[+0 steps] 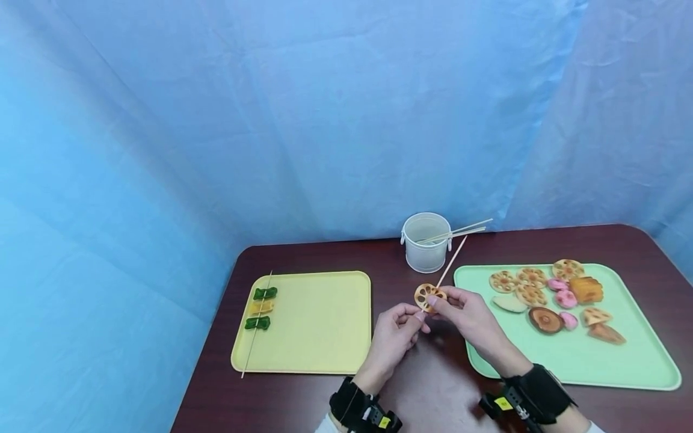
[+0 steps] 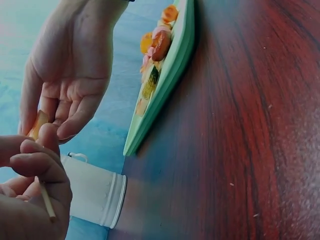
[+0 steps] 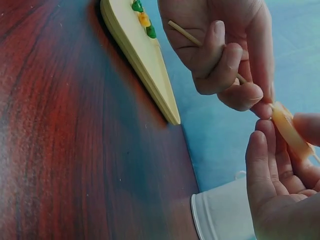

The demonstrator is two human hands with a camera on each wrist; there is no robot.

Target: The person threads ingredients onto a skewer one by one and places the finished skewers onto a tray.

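Observation:
Between my hands is a lotus root slice (image 1: pixel 423 293), round and browned with holes through it. My right hand (image 1: pixel 475 320) pinches the slice between thumb and fingers. A thin wooden skewer (image 1: pixel 452 261) shows on both sides of the slice, its long part slanting up and right. My left hand (image 1: pixel 391 338) grips the skewer's lower part just below the slice. In the right wrist view, that end of the skewer (image 3: pixel 184 33) runs between the left fingers, and the slice (image 3: pixel 289 131) is seen edge-on. Fingers hide where skewer and slice meet.
A yellow tray (image 1: pixel 319 325) at left bears a skewer with two green pieces (image 1: pixel 257 323) and a yellow one between. A green tray (image 1: pixel 639 361) at right holds lotus slices, a mushroom (image 1: pixel 545 320) and pink pieces. Several skewers lean in a white bucket (image 1: pixel 426 255) behind.

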